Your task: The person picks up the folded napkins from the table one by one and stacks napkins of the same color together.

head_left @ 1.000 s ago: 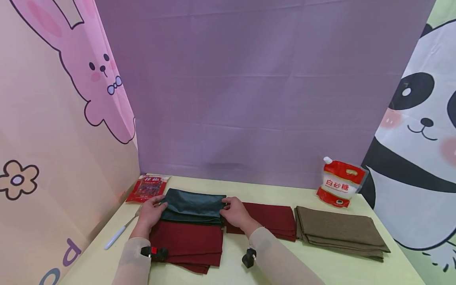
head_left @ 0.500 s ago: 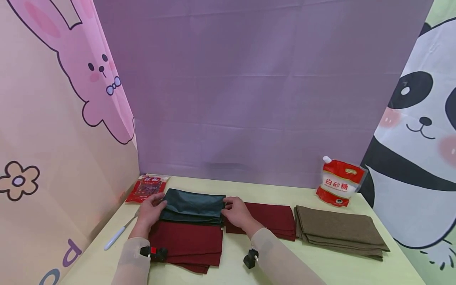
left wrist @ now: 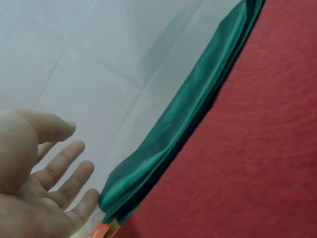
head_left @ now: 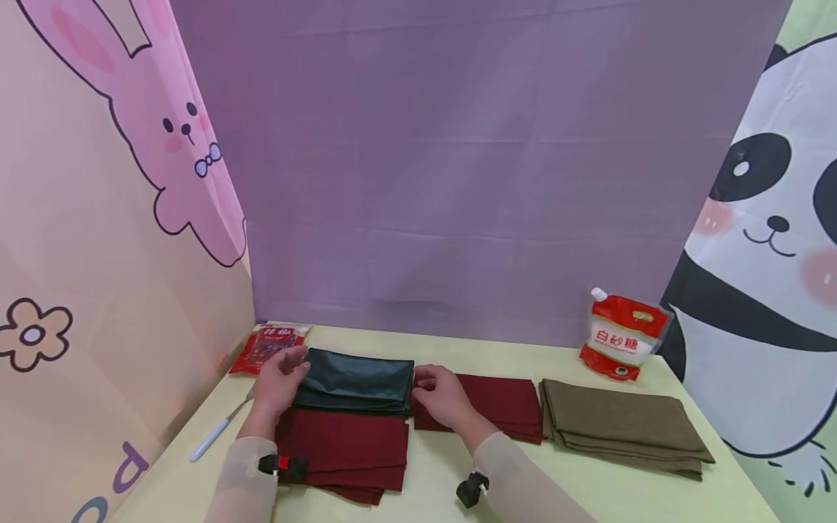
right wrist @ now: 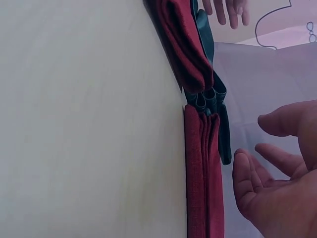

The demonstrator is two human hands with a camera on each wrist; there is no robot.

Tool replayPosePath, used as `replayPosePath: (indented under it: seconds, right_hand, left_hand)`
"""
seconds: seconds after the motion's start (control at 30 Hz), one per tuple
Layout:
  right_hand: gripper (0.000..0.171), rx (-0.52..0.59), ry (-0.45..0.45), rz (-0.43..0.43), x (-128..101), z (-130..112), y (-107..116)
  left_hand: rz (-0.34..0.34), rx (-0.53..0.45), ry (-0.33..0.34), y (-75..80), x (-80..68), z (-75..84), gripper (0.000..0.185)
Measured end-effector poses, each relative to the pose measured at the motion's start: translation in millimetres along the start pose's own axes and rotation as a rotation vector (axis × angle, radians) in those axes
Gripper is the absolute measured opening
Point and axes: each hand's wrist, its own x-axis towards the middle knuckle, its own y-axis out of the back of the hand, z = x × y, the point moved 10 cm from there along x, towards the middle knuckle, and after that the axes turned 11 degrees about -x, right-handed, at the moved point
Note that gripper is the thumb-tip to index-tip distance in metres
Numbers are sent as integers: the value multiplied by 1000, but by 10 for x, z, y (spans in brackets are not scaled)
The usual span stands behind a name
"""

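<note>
Neither hand has a grip on anything: left hand (head_left: 277, 383) sits at the left end of the folded dark green satin cloth (head_left: 356, 380), fingers straight and spread, just off the fabric edge in the left wrist view (left wrist: 44, 183). Right hand (head_left: 445, 396) is at the cloth's right end, fingers loosely curved and apart, holding nothing; right wrist view (right wrist: 277, 198) shows a gap between fingertips and the folds.

Green cloth (left wrist: 178, 134) lies flat, folded in several layers, on the far part of a folded dark red fabric stack (head_left: 343, 450) on the pale yellow counter (head_left: 588, 494). Right wrist view shows the green layers (right wrist: 210, 94) sandwiched at the seam between that red stack and a second folded dark red cloth (head_left: 490, 403), which lies just right of it, under the right hand.

Right of that: folded brown cloth stack (head_left: 621, 428), near but apart. Behind it, a red-and-white spouted pouch with printed characters (head_left: 624, 341) stands upright against the purple backdrop; closed, contents not visible. Far-left corner: a flat red snack packet with a clear window (head_left: 268, 345), reddish contents, lying just beyond the left hand. White-handled utensil (head_left: 219, 428) lies on the counter left of the left wrist.
</note>
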Motion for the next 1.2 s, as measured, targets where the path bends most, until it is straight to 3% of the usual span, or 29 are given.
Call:
replayPosePath:
  seconds: [0.23, 0.47, 0.77, 0.93, 1.2]
  right_hand:
    - [39, 33, 38, -5, -113, -69, 31]
    - [39, 50, 69, -16, -244, -130, 34]
    - [39, 41, 99, -11, -348, -159, 54]
    - [40, 64, 96, -33, -422, -196, 35]
    - [42, 103, 95, -54, -474, -263, -7]
  left_hand:
    - [18, -27, -69, -54, -34, 111, 36]
    - [-15, 41, -98, -70, -91, 164, 34]
    - [-80, 56, -120, -59, -271, 192, 33]
    - [-92, 88, -131, -13, -387, 202, 34]
    - [-93, 59, -149, 30, -569, 248, 39]
